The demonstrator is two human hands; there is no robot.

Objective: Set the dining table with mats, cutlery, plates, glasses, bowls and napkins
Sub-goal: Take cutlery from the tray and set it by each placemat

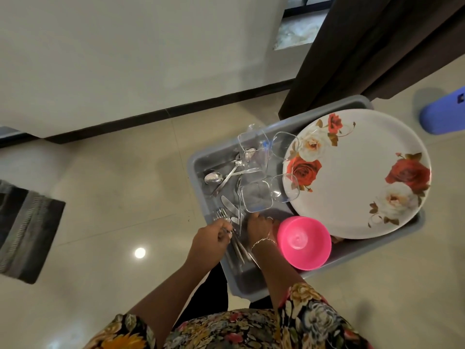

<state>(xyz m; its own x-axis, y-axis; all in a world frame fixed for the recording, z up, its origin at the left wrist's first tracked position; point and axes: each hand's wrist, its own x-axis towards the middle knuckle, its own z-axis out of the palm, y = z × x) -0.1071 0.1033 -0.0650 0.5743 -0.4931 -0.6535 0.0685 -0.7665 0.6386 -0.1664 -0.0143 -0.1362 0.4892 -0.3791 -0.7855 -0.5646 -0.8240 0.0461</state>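
1. A person's left hand (211, 239) grips a bundle of forks (222, 214), fingers curled tight around the handles, just above the near end of a grey tub (247, 278) standing on the tiled floor (113, 172).
2. The right hand (259, 226) reaches down into the tub beside it; whether its fingers are closed on anything cannot be told.
3. Spoons (213, 178) and a knife (230, 204) lie loose in the tub, touching clear glasses (251, 149).
4. A flowered plate (352, 177) rests across the tub's far side, with a pink bowl (304, 243) just beside the right wrist.
5. Risks: dragging cutlery free could knock the glasses over, and the crowded bundle may slip.
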